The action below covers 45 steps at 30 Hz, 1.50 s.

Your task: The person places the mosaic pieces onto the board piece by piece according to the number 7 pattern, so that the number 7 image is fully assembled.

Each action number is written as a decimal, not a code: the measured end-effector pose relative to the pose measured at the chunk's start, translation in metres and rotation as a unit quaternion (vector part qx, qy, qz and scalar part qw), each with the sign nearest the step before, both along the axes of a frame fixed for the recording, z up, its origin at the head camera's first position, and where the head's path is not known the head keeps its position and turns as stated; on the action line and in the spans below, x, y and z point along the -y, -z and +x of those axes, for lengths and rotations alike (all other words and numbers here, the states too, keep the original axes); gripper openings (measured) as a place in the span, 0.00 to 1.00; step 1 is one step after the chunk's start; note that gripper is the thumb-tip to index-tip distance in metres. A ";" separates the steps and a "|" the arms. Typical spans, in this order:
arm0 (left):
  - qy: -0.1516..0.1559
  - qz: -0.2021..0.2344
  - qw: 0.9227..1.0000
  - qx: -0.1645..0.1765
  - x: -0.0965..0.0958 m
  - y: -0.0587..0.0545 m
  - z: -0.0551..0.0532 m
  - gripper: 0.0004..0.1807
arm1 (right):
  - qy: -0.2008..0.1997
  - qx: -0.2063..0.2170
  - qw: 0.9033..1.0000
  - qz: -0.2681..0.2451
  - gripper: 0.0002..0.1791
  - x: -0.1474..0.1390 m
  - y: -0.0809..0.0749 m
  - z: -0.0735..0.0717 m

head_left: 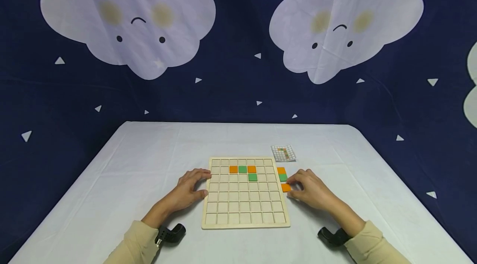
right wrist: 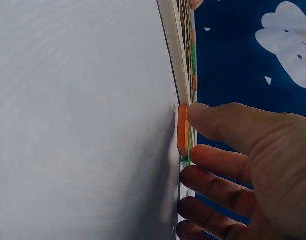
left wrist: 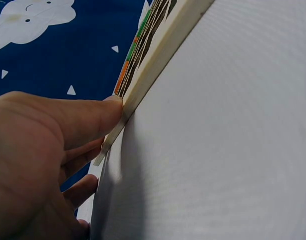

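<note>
My left hand [head_left: 189,188] rests at the left side of a square wooden grid board [head_left: 228,218]. Its thumb [left wrist: 105,115] touches the rim, with the fingers spread farther along. Set in the board's upper part are orange and green square tiles, including a green tile [head_left: 252,177]. Just off the board's right edge lies a loose orange tile [right wrist: 182,130]. My right hand [head_left: 312,188] is over that tile, thumb and index finger at it, other fingers loosely extended; its near edge shows uncovered. Beyond lie another green tile [head_left: 283,177] and another orange tile [head_left: 281,170].
A small printed pattern card [head_left: 283,153] lies behind the board's far right corner. White cloth [head_left: 149,152] covers the table. A dark blue curtain [head_left: 238,49] with clouds and triangles hangs behind it.
</note>
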<state>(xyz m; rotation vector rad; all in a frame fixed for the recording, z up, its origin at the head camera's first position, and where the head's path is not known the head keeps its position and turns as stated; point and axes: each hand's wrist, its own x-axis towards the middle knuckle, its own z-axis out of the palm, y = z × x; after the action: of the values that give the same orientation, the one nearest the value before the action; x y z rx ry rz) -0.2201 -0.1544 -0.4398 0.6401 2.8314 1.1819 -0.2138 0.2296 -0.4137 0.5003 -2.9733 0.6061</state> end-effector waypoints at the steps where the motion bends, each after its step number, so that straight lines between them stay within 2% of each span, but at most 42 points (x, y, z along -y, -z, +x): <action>1: 0.000 -0.001 1.000 -0.002 0.000 0.000 0.000 0.24 | -0.001 0.000 1.000 0.001 0.15 0.000 0.000 0.000; 12: 0.005 -0.001 1.000 -0.006 0.001 0.000 0.001 0.24 | -0.003 0.003 1.000 0.003 0.13 -0.001 0.001 0.000; 20: 0.011 -0.002 1.000 -0.012 0.001 -0.001 0.001 0.24 | -0.007 -0.009 1.000 0.004 0.11 -0.002 0.002 0.001; 45: 0.004 0.007 1.000 0.003 0.000 0.000 0.000 0.23 | -0.018 -0.024 1.000 0.004 0.09 -0.003 0.003 -0.001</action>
<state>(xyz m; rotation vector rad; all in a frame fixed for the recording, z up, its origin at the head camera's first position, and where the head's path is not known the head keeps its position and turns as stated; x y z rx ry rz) -0.2203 -0.1545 -0.4395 0.6476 2.8146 1.2026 -0.2146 0.2326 -0.4172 0.5608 -2.9278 0.5764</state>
